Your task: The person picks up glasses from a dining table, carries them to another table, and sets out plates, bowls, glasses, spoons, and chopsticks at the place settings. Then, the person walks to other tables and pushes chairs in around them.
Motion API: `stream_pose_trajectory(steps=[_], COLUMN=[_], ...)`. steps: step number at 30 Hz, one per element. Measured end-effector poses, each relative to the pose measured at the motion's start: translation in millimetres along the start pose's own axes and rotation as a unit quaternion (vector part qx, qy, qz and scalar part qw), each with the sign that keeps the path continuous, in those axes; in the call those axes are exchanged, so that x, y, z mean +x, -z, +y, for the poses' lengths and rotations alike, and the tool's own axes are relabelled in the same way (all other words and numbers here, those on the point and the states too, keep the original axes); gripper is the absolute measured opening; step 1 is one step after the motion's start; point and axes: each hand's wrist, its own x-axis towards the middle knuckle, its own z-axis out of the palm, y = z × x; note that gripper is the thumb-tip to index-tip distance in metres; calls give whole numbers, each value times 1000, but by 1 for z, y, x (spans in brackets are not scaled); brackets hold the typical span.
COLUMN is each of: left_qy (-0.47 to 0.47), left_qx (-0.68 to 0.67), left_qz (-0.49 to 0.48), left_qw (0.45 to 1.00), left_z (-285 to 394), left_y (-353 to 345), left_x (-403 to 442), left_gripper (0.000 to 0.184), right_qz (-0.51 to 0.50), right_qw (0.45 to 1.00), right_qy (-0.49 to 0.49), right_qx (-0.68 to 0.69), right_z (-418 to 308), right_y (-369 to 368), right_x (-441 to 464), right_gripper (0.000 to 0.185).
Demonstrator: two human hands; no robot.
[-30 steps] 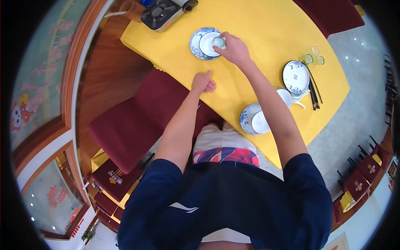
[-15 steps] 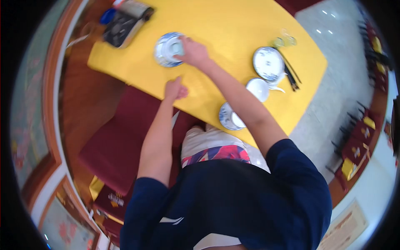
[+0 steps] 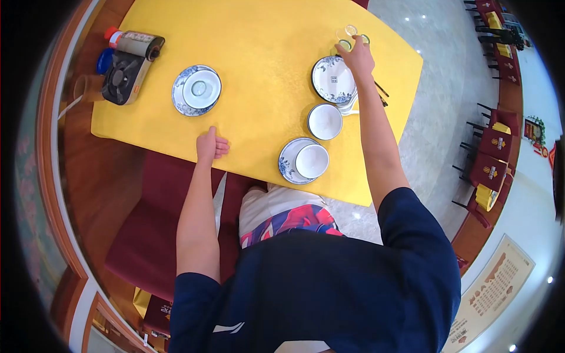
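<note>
My right hand (image 3: 358,59) reaches to the far right of the yellow table, thumb and forefinger round a small clear glass (image 3: 345,45). Other small glasses (image 3: 351,29) stand close by. Just below that hand lies a white plate with a blue floral rim (image 3: 332,79), partly covered by my fingers. My left hand (image 3: 210,145) rests near the table's front edge, holding nothing, its fingers loosely apart. Beyond it, a white bowl (image 3: 200,101) sits on a blue-patterned plate (image 3: 179,97), with a clear round glass (image 3: 199,88) inside the bowl.
On the right stand a bowl (image 3: 325,122) and another bowl (image 3: 312,161) on a patterned plate (image 3: 286,160). White spoons (image 3: 348,109) and black chopsticks (image 3: 381,91) lie partly behind my forearm. A portable gas stove (image 3: 123,76) occupies the left end. A maroon chair (image 3: 156,223) stands before the table.
My right hand has left the bowl on the left and moved right to the glasses. The left hand stays near the front edge. The view has shifted.
</note>
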Motion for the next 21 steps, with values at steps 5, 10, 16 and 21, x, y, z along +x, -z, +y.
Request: stream_pose_trajectory(steps=[5,10,16,21], left_qy=[0,-7,-3,14], left_qx=[-4,8,14,27], left_qz=[9,7,5,8], left_qw=[1000,1000,1000,1000], left_z=[-3,-9,-5,0], left_y=[0,0,0,-1], left_x=[4,4,4,1], left_gripper=[63,63,63,64], right_qz=[-32,-52,6,-194], right_qw=[998,996,985,949], right_qy=[13,47,167,235], right_qx=[-54,-61,-34,81], right_z=[8,28,14,7], right_y=[-29,-37,20,92], right_x=[14,19,-25,-136], right_gripper=[62,57,51,50])
